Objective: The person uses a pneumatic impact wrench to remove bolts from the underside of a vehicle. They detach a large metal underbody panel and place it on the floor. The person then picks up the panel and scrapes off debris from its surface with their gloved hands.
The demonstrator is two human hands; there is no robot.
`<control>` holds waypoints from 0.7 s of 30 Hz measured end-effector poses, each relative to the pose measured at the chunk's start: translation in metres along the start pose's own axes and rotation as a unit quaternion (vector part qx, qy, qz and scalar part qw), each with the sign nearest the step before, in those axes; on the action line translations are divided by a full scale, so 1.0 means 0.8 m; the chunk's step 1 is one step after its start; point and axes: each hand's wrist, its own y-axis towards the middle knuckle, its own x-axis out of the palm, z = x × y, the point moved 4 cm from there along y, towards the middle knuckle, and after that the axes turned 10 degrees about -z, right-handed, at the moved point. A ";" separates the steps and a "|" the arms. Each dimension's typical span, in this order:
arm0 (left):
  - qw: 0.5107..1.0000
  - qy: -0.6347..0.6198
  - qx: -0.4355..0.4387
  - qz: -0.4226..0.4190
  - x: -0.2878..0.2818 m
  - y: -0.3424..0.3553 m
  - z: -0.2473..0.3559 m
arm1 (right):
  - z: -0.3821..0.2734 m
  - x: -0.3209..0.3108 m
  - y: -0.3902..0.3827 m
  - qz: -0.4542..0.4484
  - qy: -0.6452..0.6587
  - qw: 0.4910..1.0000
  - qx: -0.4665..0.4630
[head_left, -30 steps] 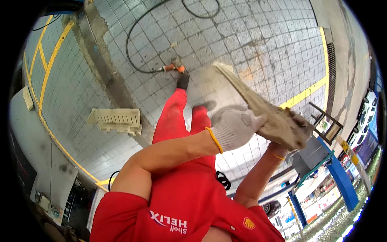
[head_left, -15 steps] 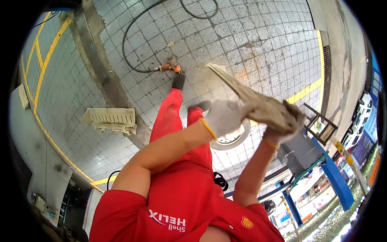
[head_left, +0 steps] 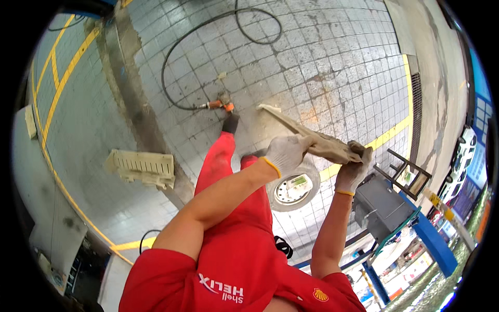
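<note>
Apparently handling a long, dusty grey-brown, tapering sheet of unclear material (head_left: 331, 148) above grey square floor tiles (head_left: 312, 57): gripping its middle with white-knit-gloved left hand (head_left: 287, 152), its right end with soiled, knit-gloved right hand (head_left: 354, 170); probably needing both holds firm next.

Long panel (head_left: 330, 148) lay in left hand (head_left: 286, 155) and right hand (head_left: 354, 172); wheel (head_left: 291, 193) on floor (head_left: 317, 52); pneumatic tool (head_left: 221, 104) before left foot (head_left: 231, 123); slotted panel (head_left: 144, 165) left; cabinet (head_left: 383, 205) right.
</note>
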 end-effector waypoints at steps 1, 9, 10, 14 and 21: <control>1.000 -0.001 -0.010 -0.005 0.002 0.006 -0.003 | 0.000 0.001 0.000 0.002 -0.011 1.000 0.001; 0.986 -0.164 -0.020 -0.014 0.024 0.006 0.002 | 0.004 -0.060 -0.021 -0.010 -0.083 0.996 0.034; 0.983 -0.182 -0.026 0.005 0.020 0.003 0.001 | 0.004 -0.061 -0.027 -0.022 -0.080 0.994 0.072; 0.875 -0.473 -0.070 -0.076 0.018 -0.006 -0.008 | 0.013 -0.052 -0.055 -0.066 -0.013 0.960 0.273; 0.929 -0.347 -0.073 -0.108 -0.040 -0.013 0.030 | 0.102 -0.034 -0.131 -0.102 0.156 0.832 0.522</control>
